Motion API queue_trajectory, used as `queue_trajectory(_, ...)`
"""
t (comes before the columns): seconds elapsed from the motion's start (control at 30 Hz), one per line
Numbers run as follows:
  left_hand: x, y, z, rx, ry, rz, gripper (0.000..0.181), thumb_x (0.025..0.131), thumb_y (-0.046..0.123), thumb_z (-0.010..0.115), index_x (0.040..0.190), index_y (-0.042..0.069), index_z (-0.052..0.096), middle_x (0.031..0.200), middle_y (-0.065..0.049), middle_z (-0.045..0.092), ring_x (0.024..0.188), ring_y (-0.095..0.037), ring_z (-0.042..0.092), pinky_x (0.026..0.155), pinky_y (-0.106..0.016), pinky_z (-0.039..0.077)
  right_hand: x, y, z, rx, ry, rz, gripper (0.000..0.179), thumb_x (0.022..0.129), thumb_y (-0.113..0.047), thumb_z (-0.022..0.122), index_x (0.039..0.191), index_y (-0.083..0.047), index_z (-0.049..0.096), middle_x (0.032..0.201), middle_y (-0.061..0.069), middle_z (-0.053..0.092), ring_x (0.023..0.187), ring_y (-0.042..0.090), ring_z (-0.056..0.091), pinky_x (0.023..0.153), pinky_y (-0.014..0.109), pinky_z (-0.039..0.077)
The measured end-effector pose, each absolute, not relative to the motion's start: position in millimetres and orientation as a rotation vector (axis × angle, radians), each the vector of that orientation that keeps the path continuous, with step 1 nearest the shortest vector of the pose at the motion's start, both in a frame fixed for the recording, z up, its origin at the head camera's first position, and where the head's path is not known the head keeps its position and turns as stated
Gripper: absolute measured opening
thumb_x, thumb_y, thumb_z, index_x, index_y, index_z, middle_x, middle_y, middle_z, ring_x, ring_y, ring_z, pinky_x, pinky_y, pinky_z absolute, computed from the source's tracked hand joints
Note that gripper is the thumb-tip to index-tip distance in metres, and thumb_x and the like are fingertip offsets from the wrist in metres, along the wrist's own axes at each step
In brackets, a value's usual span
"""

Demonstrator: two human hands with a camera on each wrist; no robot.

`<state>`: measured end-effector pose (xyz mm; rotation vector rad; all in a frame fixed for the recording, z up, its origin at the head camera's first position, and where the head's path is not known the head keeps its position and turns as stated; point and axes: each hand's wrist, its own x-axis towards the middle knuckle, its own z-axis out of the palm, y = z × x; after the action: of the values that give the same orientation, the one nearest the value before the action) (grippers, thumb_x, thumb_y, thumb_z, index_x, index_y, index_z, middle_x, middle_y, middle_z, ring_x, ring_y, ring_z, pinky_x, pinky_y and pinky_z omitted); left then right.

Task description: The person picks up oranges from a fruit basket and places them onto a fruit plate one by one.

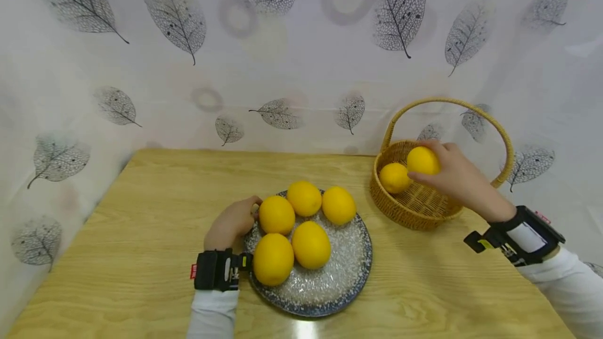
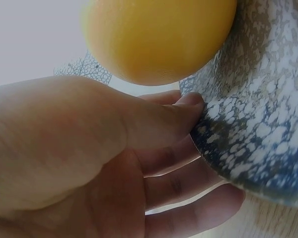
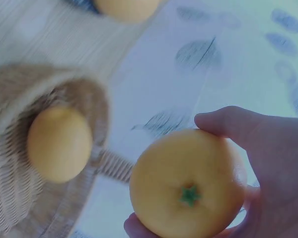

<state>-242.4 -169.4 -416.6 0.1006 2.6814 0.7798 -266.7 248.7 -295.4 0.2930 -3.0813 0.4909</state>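
My right hand [image 1: 454, 171] grips an orange [image 1: 424, 160] over the wicker basket [image 1: 400, 214]; in the right wrist view its green stem end [image 3: 189, 195] faces the camera. Another orange [image 1: 394, 178] lies inside the basket at its left side. My left hand [image 1: 233, 224] pinches the left rim of a speckled grey plate [image 1: 346, 281] with a dark blue edge. In the left wrist view the thumb [image 2: 174, 119] lies over the rim, with the other fingers below it. Several oranges [image 1: 311, 245] sit on the plate, one [image 1: 277, 214] right beside my left hand.
The basket's tall arched handle [image 1: 447, 100] rises behind my right hand. Plate and basket stand on a light wooden table [image 1: 155, 234]. A pale cloth [image 1: 292, 67] with leaf prints hangs behind the table.
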Motion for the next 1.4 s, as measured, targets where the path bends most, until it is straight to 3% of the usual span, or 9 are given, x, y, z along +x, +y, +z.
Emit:
queue_trajectory(0.33, -241.9, -168.7, -415.4, 0.093, 2.683, 0.782, 0.043, 0.095, 0.000, 0.046, 0.137, 0.008, 0.051, 0.132, -0.021, 0.062, 0.106, -0.029, 0.057, 0.099, -0.051, 0.048, -229.8, 197.3, -295.4, 0.497, -2.966, 0.586, 0.068, 0.083, -0.044, 0.069, 0.140, -0.016, 0.046, 0.133, 0.028, 0.043, 0.099, 0.041, 0.056, 0.077, 0.059, 0.053)
queue_trajectory(0.47, -241.4, -169.5, -415.9, 0.108, 2.700, 0.762, 0.040, 0.098, 0.006, 0.047, 0.138, 0.008, 0.050, 0.135, -0.023, 0.061, 0.109, -0.030, 0.057, 0.099, -0.052, 0.048, -219.1, 179.3, -305.2, 0.570, -2.945, 0.560, 0.065, 0.081, -0.036, 0.074, 0.139, -0.018, 0.048, 0.129, 0.024, 0.046, 0.094, 0.036, 0.060, 0.075, 0.055, 0.056)
queue_trajectory(0.7, -239.9, -168.7, -414.3, 0.116, 2.706, 0.774, 0.040, 0.098, 0.005, 0.047, 0.138, 0.008, 0.051, 0.135, -0.023, 0.060, 0.100, -0.028, 0.056, 0.090, -0.046, 0.048, -199.5, 153.5, -330.8, 0.672, -2.958, 0.541, 0.067, 0.076, -0.036, 0.078, 0.136, -0.025, 0.050, 0.134, 0.019, 0.048, 0.094, 0.028, 0.063, 0.072, 0.043, 0.058)
queue_trajectory(0.87, -239.1, -167.8, -415.3, 0.102, 2.709, 0.777, 0.040, 0.098, 0.006, 0.047, 0.137, 0.009, 0.052, 0.135, -0.022, 0.060, 0.105, -0.029, 0.056, 0.097, -0.051, 0.048, -190.6, 142.0, -355.8, 0.713, -2.976, 0.546, 0.065, 0.074, -0.034, 0.080, 0.133, -0.026, 0.054, 0.131, 0.018, 0.052, 0.094, 0.024, 0.063, 0.071, 0.039, 0.057)
queue_trajectory(1.13, -239.0, -165.8, -418.2, 0.102, 2.713, 0.785, 0.039, 0.098, 0.007, 0.048, 0.137, 0.009, 0.052, 0.136, -0.021, 0.060, 0.110, -0.030, 0.057, 0.101, -0.054, 0.046, -179.8, 134.1, -392.1, 0.760, -2.965, 0.569, 0.066, 0.071, -0.032, 0.081, 0.132, -0.024, 0.056, 0.128, 0.014, 0.054, 0.102, 0.024, 0.059, 0.081, 0.044, 0.056)
queue_trajectory(1.4, -239.7, -167.3, -417.0, 0.084, 2.716, 0.781, 0.039, 0.098, 0.007, 0.049, 0.136, 0.009, 0.053, 0.135, -0.022, 0.060, 0.111, -0.030, 0.057, 0.102, -0.055, 0.046, -175.8, 130.6, -398.7, 0.790, -2.979, 0.503, 0.065, 0.074, -0.032, 0.080, 0.134, -0.022, 0.055, 0.134, 0.014, 0.051, 0.110, 0.028, 0.056, 0.083, 0.046, 0.056)
